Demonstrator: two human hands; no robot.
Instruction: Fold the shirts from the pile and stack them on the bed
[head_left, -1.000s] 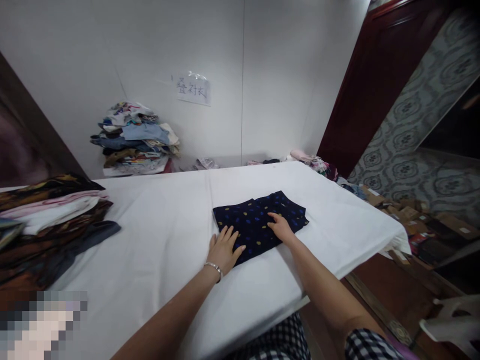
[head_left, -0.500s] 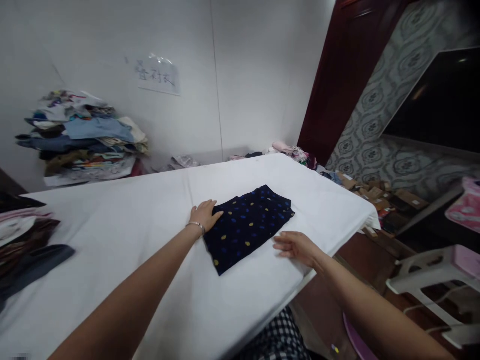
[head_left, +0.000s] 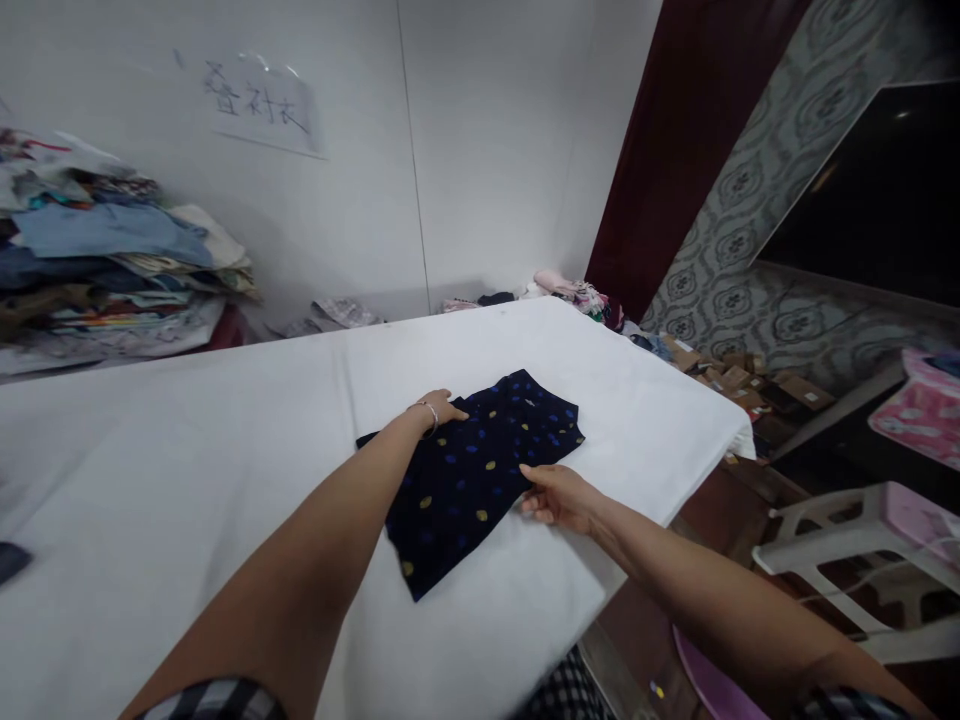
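A navy garment with blue and yellow spots lies folded on the white-covered table. My left hand, a bracelet at its wrist, grips the far edge, thumb over the cloth; its fingertips are partly hidden. At the near edge, my right hand pinches the cloth with the thumb on top and the fingers curled below. The garment's narrower end points right, and its wide end sits at the front left. A strip of the same dark cloth sticks out to the left behind my left forearm, which covers part of it.
A tall stack of folded clothes stands at the back left by the wall. More clothes lie beyond the table's far edge. A handwritten sign hangs on the wall. Right of the table are a white stool and cardboard boxes.
My right hand has come onto the garment's near edge and closed on it. My left hand has shifted right along the far edge. A strip of cloth now shows left of my forearm.
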